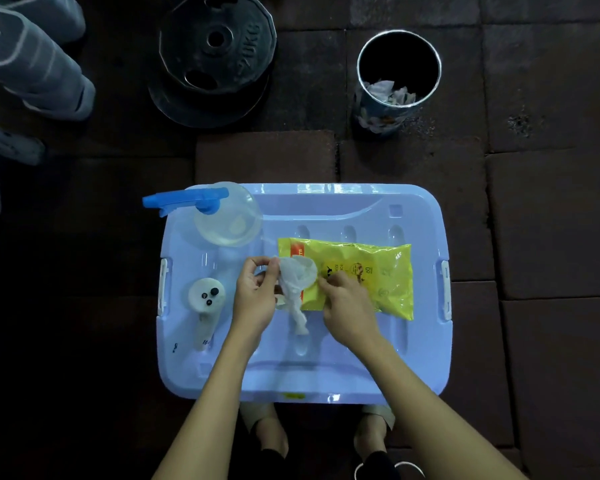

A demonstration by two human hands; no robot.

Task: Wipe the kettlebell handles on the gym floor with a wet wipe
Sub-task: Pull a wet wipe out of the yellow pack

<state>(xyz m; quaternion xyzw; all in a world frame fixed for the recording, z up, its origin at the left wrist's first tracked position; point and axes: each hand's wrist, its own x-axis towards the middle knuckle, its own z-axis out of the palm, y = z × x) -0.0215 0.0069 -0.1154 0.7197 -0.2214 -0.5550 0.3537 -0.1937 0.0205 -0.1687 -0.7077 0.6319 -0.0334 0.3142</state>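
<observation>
Dark floor tiles (pixel 551 220) carry a blue lid (pixel 326 379). Over it the crumpled wipe (pixel 297 282) runs lengthwise toward the person. Left hand (pixel 253 296), palm down, pinches its far end; right hand (pixel 347 306) fingers curl, pinching the yellow pack (pixel 381 271).

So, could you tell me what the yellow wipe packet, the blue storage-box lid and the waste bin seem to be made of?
Yellow wipe packet: glossy plastic film, crinkled, with glare. Blue storage-box lid: hard moulded plastic, ribbed and shiny. Waste bin: probably metal, given its bright rim.
</observation>
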